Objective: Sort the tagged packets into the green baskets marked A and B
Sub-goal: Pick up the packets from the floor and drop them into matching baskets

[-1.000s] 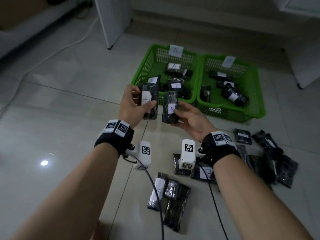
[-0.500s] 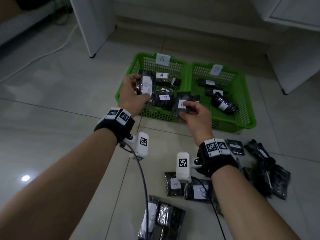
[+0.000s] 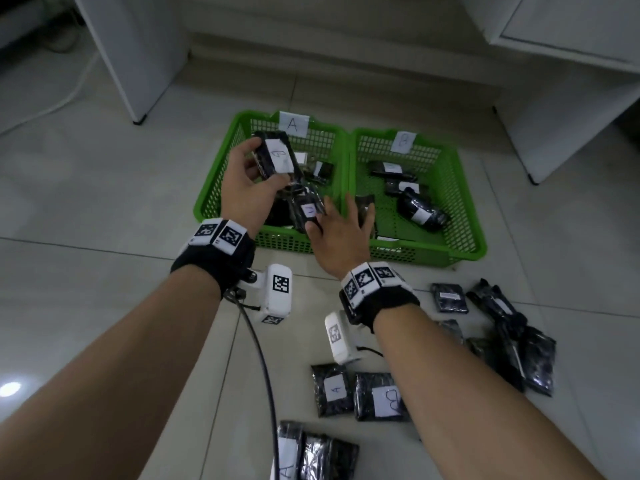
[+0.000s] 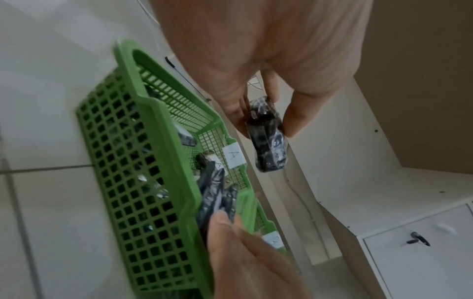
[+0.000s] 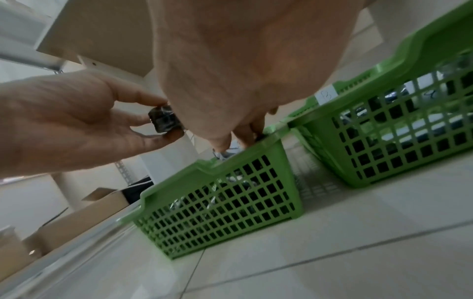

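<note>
Two green baskets side by side on the tiled floor (image 3: 104,209), touching along one wall: basket A (image 3: 221,188) to the left with a white "A" label on its far wall, basket B (image 3: 464,209) to the right with a "B" label. Left hand (image 3: 242,188) raised over basket A, thumb and fingers pinching a black packet (image 3: 275,155) whose white tag faces up; handwritten letter on that tag not clearly legible. Same packet in the left wrist view (image 4: 268,137), gripped between thumb and fingers above the basket's rim. Right hand (image 3: 341,233) palm down with fingers spread and relaxed, gripping nothing, over the near edge where the two baskets meet. Just at its fingertips, a tagged black packet (image 3: 306,211) lying inside basket A atop other packets; contact impossible to judge. In the right wrist view, fingertips (image 5: 245,133) just above the basket rim. More tagged packets piled in basket A; several in basket B, among them a rolled one (image 3: 420,211) near the middle. On the floor near the person, unsorted packets: one tagged "A" (image 3: 332,389) beside one tagged "B" (image 3: 381,398), a few at the bottom edge (image 3: 322,459), and a loose dark heap (image 3: 509,334) to the right. White furniture behind the baskets.
</note>
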{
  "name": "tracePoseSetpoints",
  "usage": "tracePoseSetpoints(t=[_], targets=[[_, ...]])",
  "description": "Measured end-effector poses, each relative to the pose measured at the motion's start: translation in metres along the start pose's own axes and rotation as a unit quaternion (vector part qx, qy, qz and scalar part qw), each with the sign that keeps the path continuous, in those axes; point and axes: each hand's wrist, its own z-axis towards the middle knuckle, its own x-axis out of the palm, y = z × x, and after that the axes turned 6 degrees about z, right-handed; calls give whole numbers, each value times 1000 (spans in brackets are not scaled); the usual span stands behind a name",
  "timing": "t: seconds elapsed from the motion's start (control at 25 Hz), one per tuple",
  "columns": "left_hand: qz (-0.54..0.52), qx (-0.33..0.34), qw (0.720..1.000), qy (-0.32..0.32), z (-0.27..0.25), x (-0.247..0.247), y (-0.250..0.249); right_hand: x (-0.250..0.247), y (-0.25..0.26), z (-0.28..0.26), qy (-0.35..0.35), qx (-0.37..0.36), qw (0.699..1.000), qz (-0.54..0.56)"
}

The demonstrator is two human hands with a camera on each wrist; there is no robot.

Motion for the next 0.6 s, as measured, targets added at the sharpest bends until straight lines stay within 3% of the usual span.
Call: tracePoseSetpoints(t=[0.08, 0.12, 0.2, 0.32, 0.48, 0.6], targets=[[-9, 17, 1000, 15, 3, 18, -7, -7, -5, -2, 12, -16, 996, 86], [-11, 28, 999, 28, 3, 31, -12, -9, -12, -5, -15, -26, 989, 145], [5, 54, 997, 60, 4, 57, -17, -12, -32, -17, -128, -33, 970, 205], [94, 78, 982, 142, 0, 102, -23, -12, -80, -42, -272, 37, 945, 178], [272, 105, 918, 268, -28, 161, -15, -5, -133, -99, -363, 185, 894, 188], [401, 133, 849, 316, -47, 186, 3, 5, -149, -138, -370, 244, 877, 186]])
